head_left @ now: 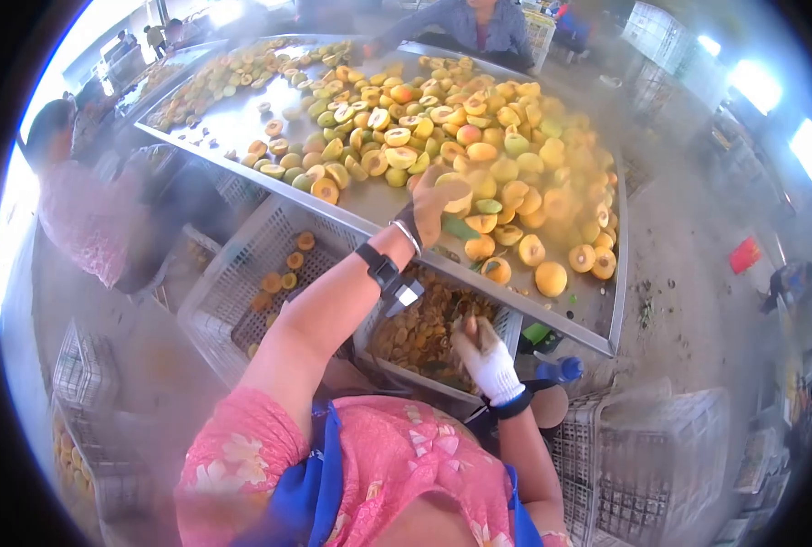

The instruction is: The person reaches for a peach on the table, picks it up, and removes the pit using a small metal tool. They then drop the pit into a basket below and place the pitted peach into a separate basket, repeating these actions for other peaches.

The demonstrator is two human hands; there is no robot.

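My left hand [431,208] reaches over the near edge of the metal table [369,208], its fingers curled around a yellow peach [455,193] that they partly cover. Halved and whole yellow peaches [479,150] lie heaped around it, with a green leaf [459,227] close by. My right hand [484,354], in a white glove with brownish fingers, hangs over a crate [410,378] below the table edge. Its fingers are closed, and what they hold is too small to make out. Inside that crate lies a mass of brown peach pits [415,333].
A larger pale crate [228,264] with a few peach halves stands left of the pit crate. Stacked crates [661,447] stand at my right. One person [87,201] sits to the left; another person [479,27] is across the table. A red object [744,255] lies on the floor.
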